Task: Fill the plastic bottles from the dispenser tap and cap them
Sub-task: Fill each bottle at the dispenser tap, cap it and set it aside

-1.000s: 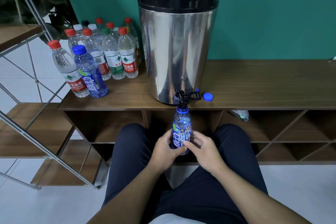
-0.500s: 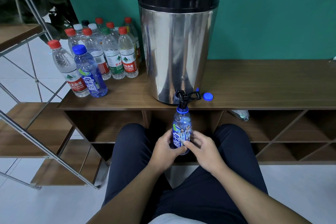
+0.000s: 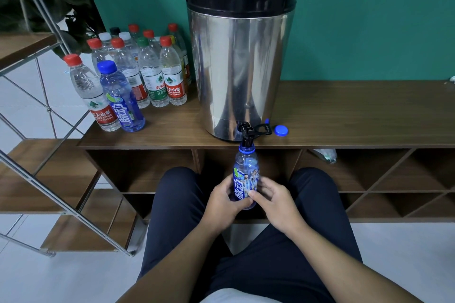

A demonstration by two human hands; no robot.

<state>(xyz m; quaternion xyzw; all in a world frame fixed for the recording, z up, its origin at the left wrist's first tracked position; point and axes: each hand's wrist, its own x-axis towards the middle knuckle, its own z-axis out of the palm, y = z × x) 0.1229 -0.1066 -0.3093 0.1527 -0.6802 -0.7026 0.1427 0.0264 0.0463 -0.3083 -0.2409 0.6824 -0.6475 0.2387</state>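
While the blue bottle [image 3: 245,178] is held upright by both hands, left hand [image 3: 222,200] and right hand [image 3: 272,200] wrapped around its lower body, its open mouth is kept under the dispenser tap [image 3: 247,131]. Filling appears underway; next, the blue cap [image 3: 281,130] on the counter [image 3: 344,115] must be fetched.

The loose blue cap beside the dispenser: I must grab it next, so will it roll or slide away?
The cap lies flat on the shelf, so it probably won't roll. It looks small and light, so a nudge may slide it. It sits near the edge and could fall.
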